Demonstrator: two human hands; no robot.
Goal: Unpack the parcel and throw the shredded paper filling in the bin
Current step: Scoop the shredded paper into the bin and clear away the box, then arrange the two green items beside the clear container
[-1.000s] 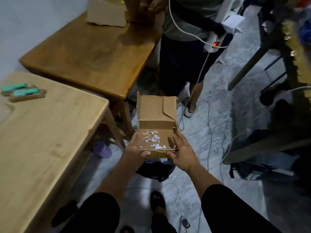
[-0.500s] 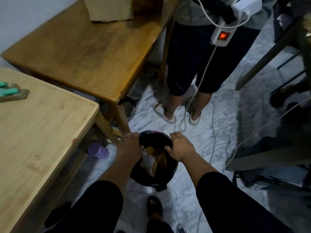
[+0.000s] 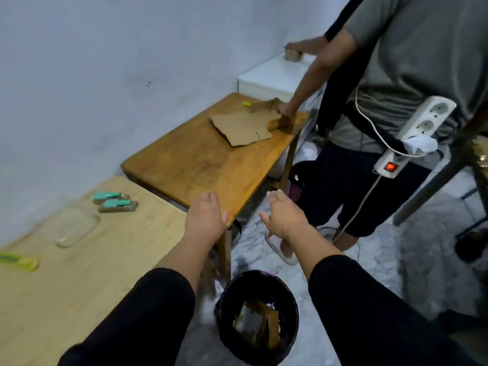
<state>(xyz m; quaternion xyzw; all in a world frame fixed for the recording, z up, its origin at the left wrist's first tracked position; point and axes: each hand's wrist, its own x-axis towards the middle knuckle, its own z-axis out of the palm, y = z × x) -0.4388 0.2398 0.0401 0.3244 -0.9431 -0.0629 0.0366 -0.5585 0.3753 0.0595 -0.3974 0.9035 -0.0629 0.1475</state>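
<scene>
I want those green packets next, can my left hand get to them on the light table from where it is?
Probably yes. The left hand is open and holds nothing, and the bare light table lies between it and the green packets, with nothing in the way.
</scene>
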